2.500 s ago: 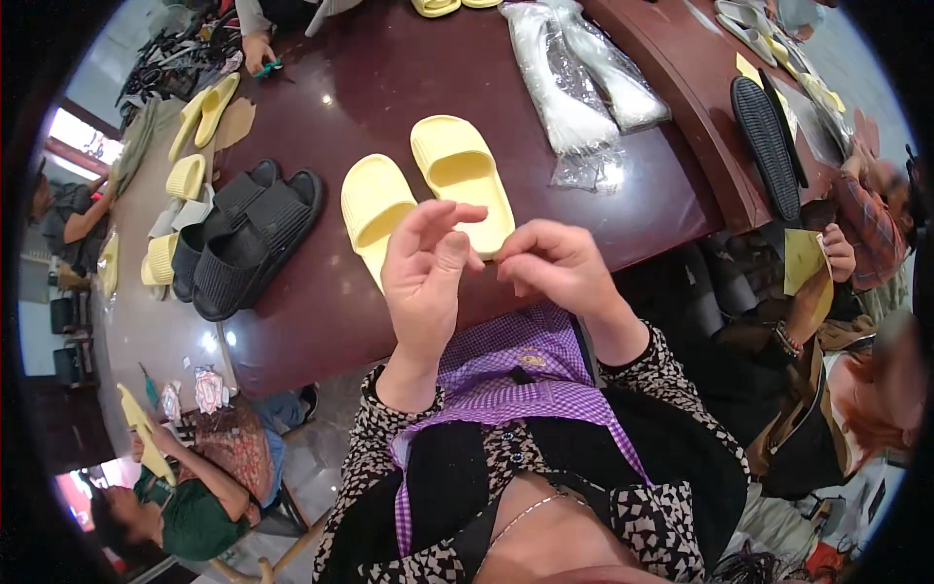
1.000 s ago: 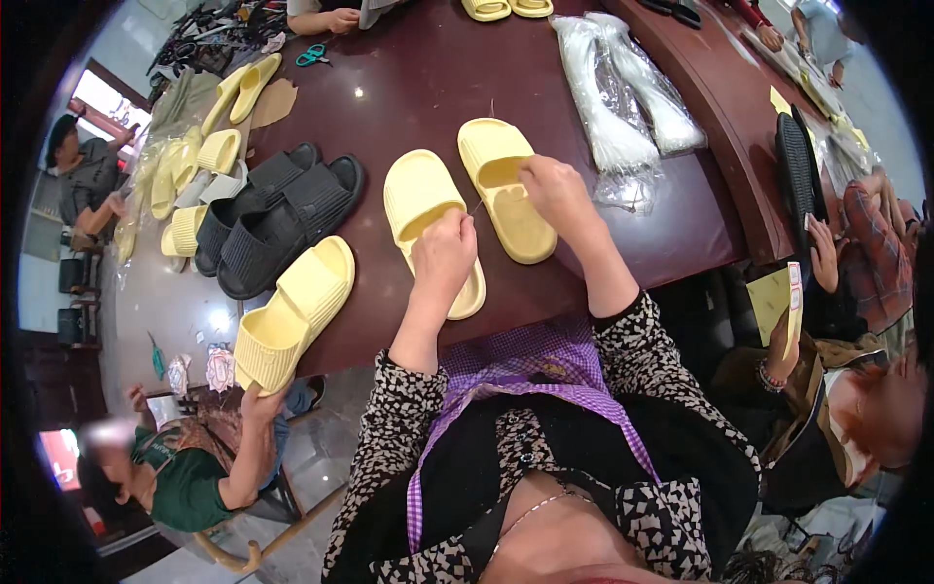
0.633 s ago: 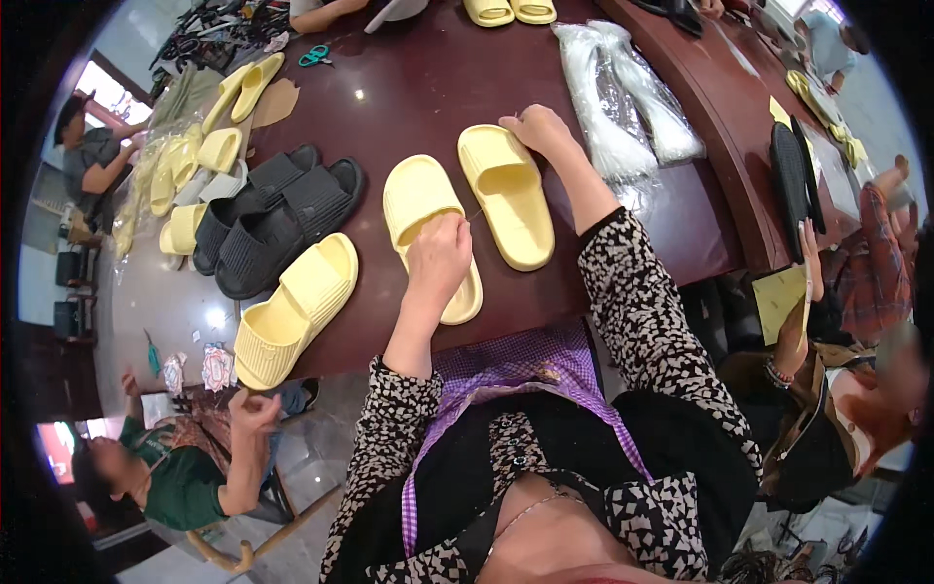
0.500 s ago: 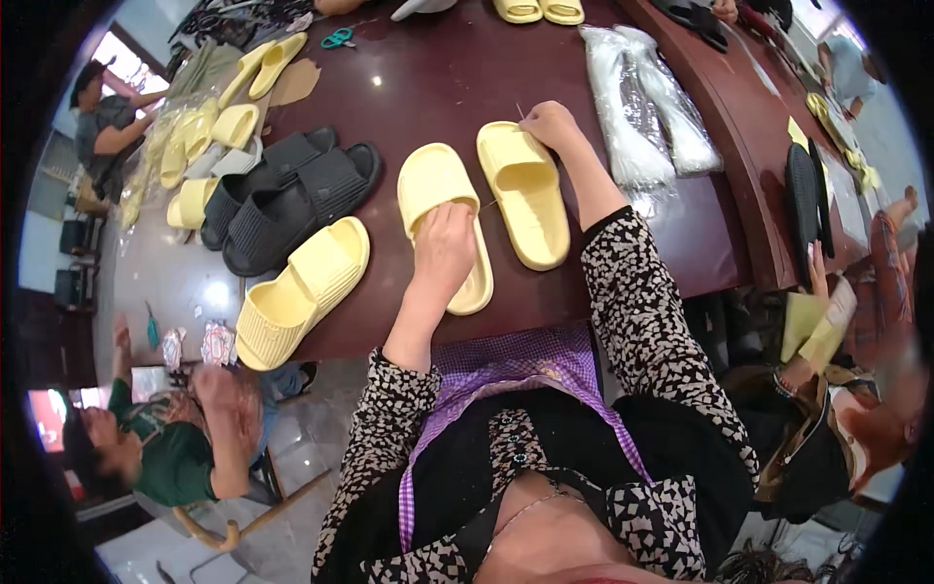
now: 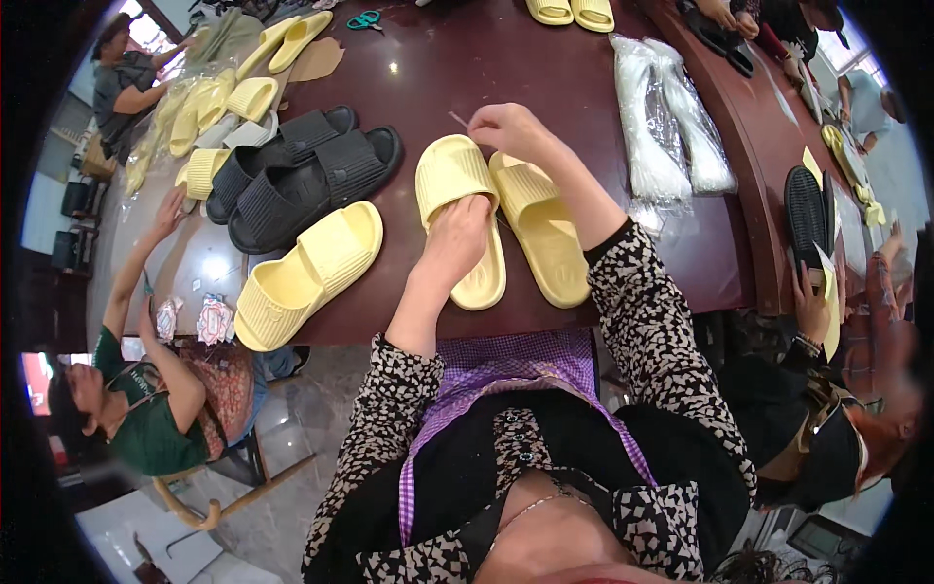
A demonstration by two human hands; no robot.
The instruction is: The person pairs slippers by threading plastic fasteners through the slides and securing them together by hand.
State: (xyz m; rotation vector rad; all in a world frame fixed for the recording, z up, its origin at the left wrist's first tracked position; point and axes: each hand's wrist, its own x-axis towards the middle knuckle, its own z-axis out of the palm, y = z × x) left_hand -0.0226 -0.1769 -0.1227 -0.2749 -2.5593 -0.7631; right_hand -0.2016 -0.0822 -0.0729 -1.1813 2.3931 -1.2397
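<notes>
Two yellow slippers lie side by side on the dark red table in front of me, toes away from me. My left hand (image 5: 459, 238) reaches into the left slipper (image 5: 479, 279), its fingers tucked under the ribbed strap and partly hidden there. Just beyond the toes, my right hand (image 5: 511, 131) is closed in a pinch. A thin pale strip (image 5: 457, 119) sticks out from its fingertips, above the left slipper's toe. My right wrist passes over the toe of the right slipper (image 5: 550, 255), hiding part of it.
Left of my hands lie another yellow slipper pair (image 5: 309, 277) and black slippers (image 5: 311, 185). Clear bags of white strands (image 5: 671, 122) rest at the right. Teal scissors (image 5: 365, 19) lie at the far side. Co-workers sit at both sides; one person's hand (image 5: 167, 216) reaches onto the table's left.
My right hand has moved left, from the right slipper's toe toward the left slipper's. The right slipper has shifted nearer to me and against the left one. My left hand stays under the strap.
</notes>
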